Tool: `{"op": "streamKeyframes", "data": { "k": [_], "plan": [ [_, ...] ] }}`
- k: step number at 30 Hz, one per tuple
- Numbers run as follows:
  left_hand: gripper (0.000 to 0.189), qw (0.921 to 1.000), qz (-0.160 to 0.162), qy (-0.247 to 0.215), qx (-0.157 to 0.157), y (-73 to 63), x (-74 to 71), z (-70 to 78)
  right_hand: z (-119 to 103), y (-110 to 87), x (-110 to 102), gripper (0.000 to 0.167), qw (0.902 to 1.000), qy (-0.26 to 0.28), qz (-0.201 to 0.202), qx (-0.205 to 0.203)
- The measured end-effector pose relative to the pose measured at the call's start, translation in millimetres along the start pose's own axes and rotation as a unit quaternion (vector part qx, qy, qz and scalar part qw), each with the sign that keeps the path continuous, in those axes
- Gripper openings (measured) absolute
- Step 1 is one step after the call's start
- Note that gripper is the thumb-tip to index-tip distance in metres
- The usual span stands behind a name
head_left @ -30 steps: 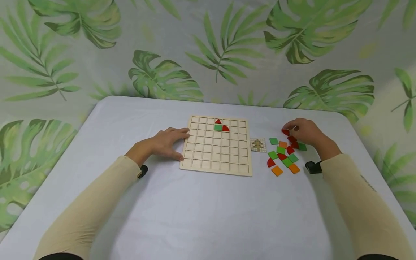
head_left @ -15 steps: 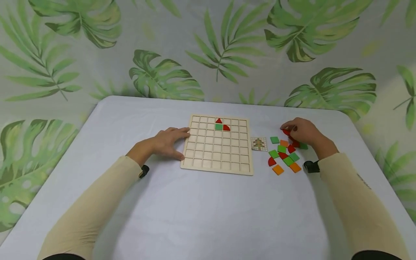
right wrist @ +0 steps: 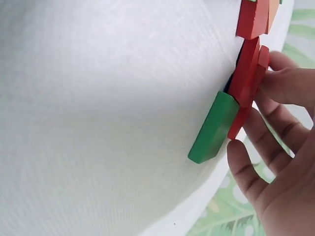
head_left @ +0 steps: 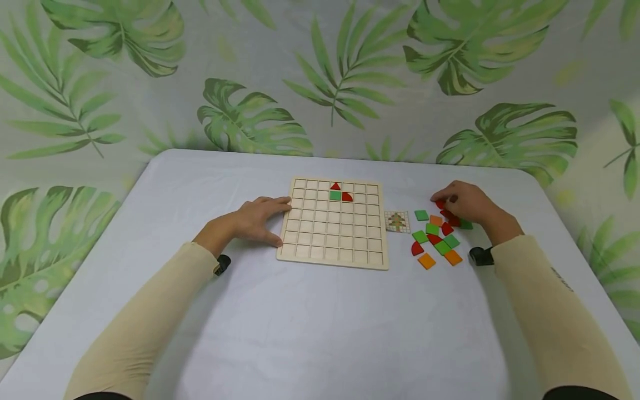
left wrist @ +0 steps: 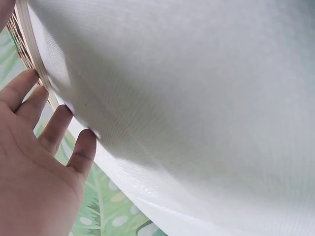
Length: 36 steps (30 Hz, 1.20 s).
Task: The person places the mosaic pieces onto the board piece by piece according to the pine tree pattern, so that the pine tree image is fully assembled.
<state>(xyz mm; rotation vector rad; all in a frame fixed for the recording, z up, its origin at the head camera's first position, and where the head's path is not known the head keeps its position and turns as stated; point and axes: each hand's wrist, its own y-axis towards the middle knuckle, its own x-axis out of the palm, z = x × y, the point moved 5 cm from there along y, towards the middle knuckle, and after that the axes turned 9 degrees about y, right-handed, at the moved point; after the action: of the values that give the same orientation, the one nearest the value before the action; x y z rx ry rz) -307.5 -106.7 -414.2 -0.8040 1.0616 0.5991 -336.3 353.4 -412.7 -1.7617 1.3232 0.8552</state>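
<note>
ideally, the left hand [head_left: 254, 219], spread wide, steadies the gridded board [head_left: 320, 240] while the right hand [head_left: 465, 201], its grip unclear, gently separates just one red piece [head_left: 440, 205].

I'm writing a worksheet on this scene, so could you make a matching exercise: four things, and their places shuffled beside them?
Things
1. Left hand
2. Right hand
3. Tree card
4. Red triangle

Places
A. Between the board and the loose pieces
B. In the board's top row
C. At the board's left edge
D. At a red piece

Pairs: 1-C, 2-D, 3-A, 4-B
</note>
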Motion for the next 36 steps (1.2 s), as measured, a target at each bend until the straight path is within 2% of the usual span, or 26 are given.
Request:
{"op": "streamKeyframes", "data": {
  "k": [18,27,33,36],
  "plan": [
    [0.087,0.9999,0.003,-0.015,-0.002,0.3,3.6,-3.3,4.4,3.9,4.7,0.038,0.9998,-0.003,0.009,0.018],
    [0.088,0.9998,0.001,-0.018,-0.007,-5.7,3.5,-7.4,0.2,8.1,5.4,0.037,0.9999,0.002,0.011,0.005],
    [0.087,0.9997,0.009,-0.018,0.011,-5.6,1.6,-4.6,4.8,5.9,4.3,0.037,0.9998,-0.009,0.017,-0.004],
    [0.088,0.9998,0.004,-0.019,0.009,-5.1,2.1,-3.6,6.7,4.5,3.9,0.038,0.9998,-0.002,0.020,-0.006]
  ]
}}
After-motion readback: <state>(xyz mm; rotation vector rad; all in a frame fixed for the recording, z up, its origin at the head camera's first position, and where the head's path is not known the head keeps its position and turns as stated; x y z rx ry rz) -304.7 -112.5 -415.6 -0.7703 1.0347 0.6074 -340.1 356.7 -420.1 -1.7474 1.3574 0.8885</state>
